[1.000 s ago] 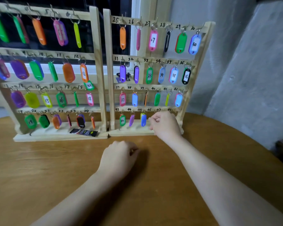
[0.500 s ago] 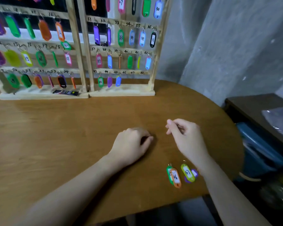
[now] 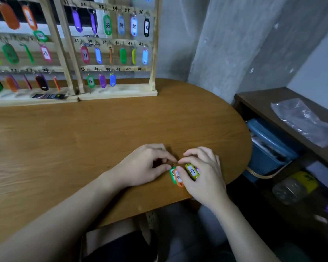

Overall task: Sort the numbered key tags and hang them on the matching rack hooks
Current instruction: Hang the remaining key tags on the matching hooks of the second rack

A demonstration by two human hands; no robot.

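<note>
Loose tags sat near the surface's [image 3: 102, 133] front edge, under both hands: orange tag [image 3: 179, 179] overlapping a green tag [image 3: 172, 176], yellow-green tag [image 3: 192, 171] marked 47 just beside, a purple one barely visible behind; judged light, stiff plastic, slick faces, so best taken by the ring or the edges; left hand [image 3: 146, 167] had thumb and fingertips closed in a pinching grip at the small ring by the tags, exact contact unclear; right hand [image 3: 203, 173] curled over the tags, thumb on the orange one, fingers arched, not clearly gripping; rack [image 3: 153, 53] stood at the back, well apart; hooks 46 to 48 bare.
</note>
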